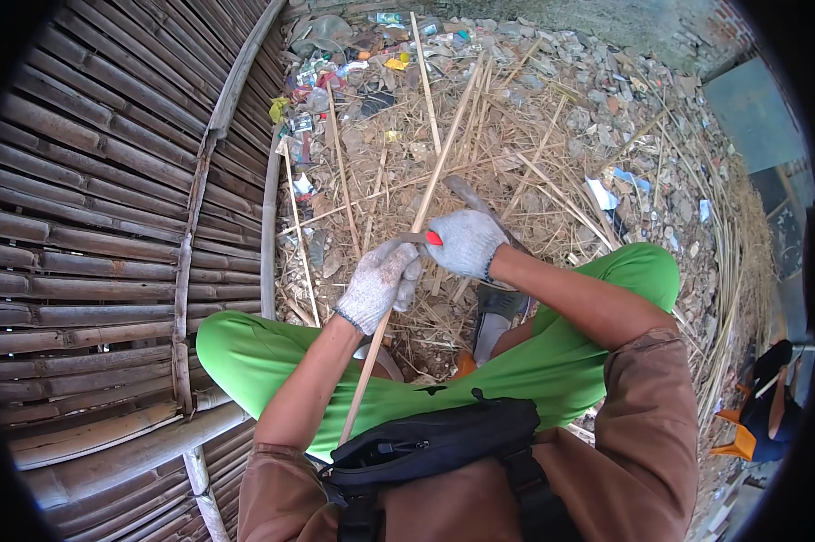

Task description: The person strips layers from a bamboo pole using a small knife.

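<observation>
Both hands are gloved in grey knit fabric and meet over a long bamboo strip [398,271], above the gap between the person's knees. The left hand [378,285] is wrapped around the strip, holding it steady. The right hand [466,242], just beside and slightly ahead of the left, is closed on a knife with a red handle [434,238]; a short stretch of grey metal runs from the red part toward the left hand and appears to lie against the strip, though the exact contact is too small to confirm. The strip runs from near the black waist bag [430,443] below the hands, up between them, and on over the ground beyond.

Ahead of the hands lies a littered ground [552,117] of rubble, dry slivers and plastic scraps. Left of the hands stands a woven bamboo panel [91,226]. Another person [769,397] crouches well to the right.

Risk assessment: the blade sits very close to the left-hand fingers, so a slip on a node or a sudden split could drive it into the glove. The free length of strip may flex or whip. Fresh edges could shed splinters, and loose debris underfoot could unsettle the crouch.
</observation>
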`<action>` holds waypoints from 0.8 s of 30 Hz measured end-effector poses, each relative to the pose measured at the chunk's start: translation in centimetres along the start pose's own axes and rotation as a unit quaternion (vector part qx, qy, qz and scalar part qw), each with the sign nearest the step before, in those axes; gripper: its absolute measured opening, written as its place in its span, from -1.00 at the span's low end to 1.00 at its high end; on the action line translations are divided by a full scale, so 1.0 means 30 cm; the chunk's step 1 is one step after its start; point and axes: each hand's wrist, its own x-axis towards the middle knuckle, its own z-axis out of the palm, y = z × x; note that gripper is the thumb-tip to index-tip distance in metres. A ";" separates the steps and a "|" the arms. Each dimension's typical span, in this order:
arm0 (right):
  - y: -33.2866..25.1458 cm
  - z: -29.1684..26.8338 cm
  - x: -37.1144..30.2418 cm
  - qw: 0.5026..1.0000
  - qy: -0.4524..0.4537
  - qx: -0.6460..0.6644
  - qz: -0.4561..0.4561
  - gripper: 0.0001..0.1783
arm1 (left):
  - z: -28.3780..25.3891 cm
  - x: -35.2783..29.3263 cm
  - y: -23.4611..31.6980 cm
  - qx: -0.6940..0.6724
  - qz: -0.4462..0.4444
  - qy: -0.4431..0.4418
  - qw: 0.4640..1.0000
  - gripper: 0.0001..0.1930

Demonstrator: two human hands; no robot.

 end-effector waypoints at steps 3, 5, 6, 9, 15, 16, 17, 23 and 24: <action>0.011 -0.013 0.014 0.999 0.018 -0.034 -0.007 -0.64 | 0.020 -0.012 0.026 0.045 0.017 0.009 0.999 -0.75; 0.003 -0.026 0.036 0.996 0.069 -0.061 -0.019 -0.67 | 0.024 -0.007 0.038 0.066 0.027 0.015 0.997 -0.76; 0.003 -0.033 0.033 0.995 0.071 -0.066 -0.004 -0.69 | 0.028 -0.005 0.041 0.068 0.034 0.025 0.997 -0.77; 0.023 -0.052 0.038 0.995 0.088 -0.054 0.009 -0.70 | 0.054 0.002 0.065 0.068 0.046 0.026 0.996 -0.80; 0.025 -0.106 0.047 0.993 0.112 -0.039 0.022 -0.69 | 0.063 0.016 0.093 -0.009 0.046 -0.015 0.999 -0.78; 0.047 -0.136 0.051 0.992 0.115 -0.040 0.027 -0.69 | 0.067 0.010 0.095 -0.022 0.047 -0.023 0.998 -0.76; 0.081 -0.182 0.064 0.990 0.111 -0.053 0.067 -0.68 | 0.079 0.000 0.097 -0.017 0.047 -0.029 0.998 -0.76; 0.157 -0.247 0.093 0.985 0.103 -0.056 0.128 -0.63 | 0.086 -0.014 0.095 -0.050 0.020 -0.051 0.997 -0.75; 0.195 -0.272 0.112 0.980 0.102 -0.045 0.166 -0.61 | 0.086 -0.023 0.090 -0.062 0.022 -0.060 0.996 -0.73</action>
